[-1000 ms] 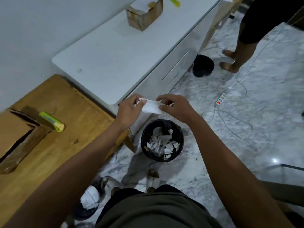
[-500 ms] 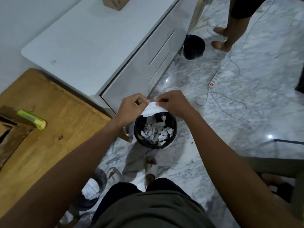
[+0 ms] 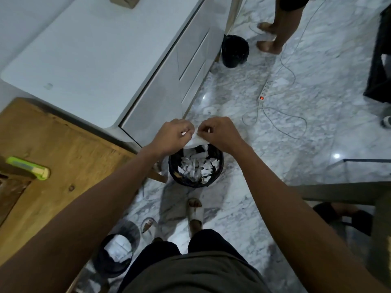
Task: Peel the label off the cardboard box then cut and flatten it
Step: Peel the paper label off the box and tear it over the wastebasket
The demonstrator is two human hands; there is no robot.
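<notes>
I see the marble floor [image 3: 296, 144] filling most of the view, with a white cabinet [image 3: 105, 60] at upper left and a wooden surface [image 3: 63, 155] below it at left. Three black bins stand on the floor: one [image 3: 195, 166] directly under my hands and full of torn white paper scraps, a second [image 3: 234, 50] by the cabinet's far end, a third [image 3: 116, 255] near my feet (it holds white paper too). One power strip [image 3: 265, 90] with a lit red switch lies on the floor to the right, its cable looping around it. On the wooden surface lies one green utility knife [image 3: 29, 168], its long axis running left to right, beside a piece of brown cardboard [image 3: 10, 187] cut off by the frame edge. My left hand [image 3: 171, 137] and right hand [image 3: 220, 134] are both pinched shut on one white peeled label [image 3: 195, 142], held over the nearest bin. The label looks crumpled and hangs down between the fingertips, mostly hidden.
</notes>
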